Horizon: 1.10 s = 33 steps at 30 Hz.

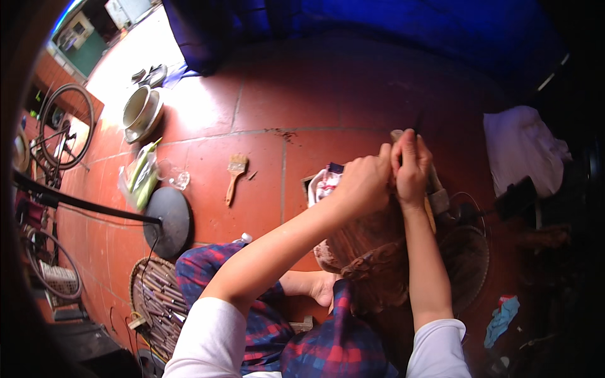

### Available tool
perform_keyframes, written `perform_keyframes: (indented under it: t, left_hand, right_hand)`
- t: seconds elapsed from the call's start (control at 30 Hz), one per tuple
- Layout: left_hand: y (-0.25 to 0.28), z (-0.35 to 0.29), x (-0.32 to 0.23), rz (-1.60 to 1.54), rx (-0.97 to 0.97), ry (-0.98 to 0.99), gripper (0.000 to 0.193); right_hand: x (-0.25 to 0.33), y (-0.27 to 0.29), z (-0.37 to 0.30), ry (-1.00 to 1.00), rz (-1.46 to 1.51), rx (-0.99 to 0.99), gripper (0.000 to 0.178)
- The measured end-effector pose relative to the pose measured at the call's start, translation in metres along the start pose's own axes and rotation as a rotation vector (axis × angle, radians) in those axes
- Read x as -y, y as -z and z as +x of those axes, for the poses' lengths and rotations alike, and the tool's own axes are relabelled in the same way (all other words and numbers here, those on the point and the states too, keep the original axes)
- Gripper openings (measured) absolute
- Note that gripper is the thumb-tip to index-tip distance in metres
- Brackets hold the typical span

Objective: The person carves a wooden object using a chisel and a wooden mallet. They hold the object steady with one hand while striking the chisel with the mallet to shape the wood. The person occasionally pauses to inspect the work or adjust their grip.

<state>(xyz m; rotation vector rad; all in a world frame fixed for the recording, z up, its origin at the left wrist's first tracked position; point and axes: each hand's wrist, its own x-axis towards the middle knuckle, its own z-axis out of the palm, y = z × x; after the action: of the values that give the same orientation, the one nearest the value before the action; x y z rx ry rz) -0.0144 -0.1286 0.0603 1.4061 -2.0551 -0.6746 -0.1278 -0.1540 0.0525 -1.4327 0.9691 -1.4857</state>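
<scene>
A brown wooden piece with a carved-looking, uneven surface [368,242] rests in front of me, between my arms and close to my bare foot. My left hand [365,181] is closed above its far end, knuckles up. Right beside it, my right hand [411,167] is curled into a fist, the two touching or nearly so. What the fingers hold is hidden; a thin dark shape shows faintly beyond the right hand. Next to my left wrist lies a white cloth with red marks [326,186]. A pale, blunt-ended piece [439,200] shows behind my right wrist.
Left of my legs stands a round basket of many slim tools [157,286]. A lamp base [167,222], paintbrush [234,173], plastic bag [140,176], and basin [140,110] are on the red tiles. White fabric [523,148] and a blue cloth [502,321] lie right.
</scene>
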Motion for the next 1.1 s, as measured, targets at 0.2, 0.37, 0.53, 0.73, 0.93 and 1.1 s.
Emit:
perform_keyframes:
  t: [0.2,0.37,0.53,0.73,0.93,1.1]
  left_hand:
    - [0.015,-0.007,-0.028,-0.161,0.217,0.087,0.043]
    - [-0.030,-0.031,-0.012,0.148,0.167,-0.086,0.082]
    - [-0.004,-0.004,-0.021,0.065,0.385,0.115,0.057]
    - [-0.030,-0.037,-0.019,0.191,-0.112,-0.206,0.050]
    - [-0.015,-0.016,-0.018,0.049,0.082,-0.024,0.040]
    - [-0.020,-0.036,-0.011,0.166,0.002,-0.150,0.051]
  right_hand:
    - [0.043,0.019,-0.017,-0.199,0.273,0.198,0.038]
    - [0.013,0.030,-0.051,-0.365,0.162,0.112,0.025]
    - [0.000,0.020,-0.033,-0.230,0.197,0.000,0.032]
    - [0.015,0.024,-0.052,-0.291,0.160,0.100,0.033]
    - [0.009,0.019,-0.026,-0.119,0.147,0.016,0.035]
    - [0.010,0.015,-0.044,-0.226,0.066,0.076,0.035]
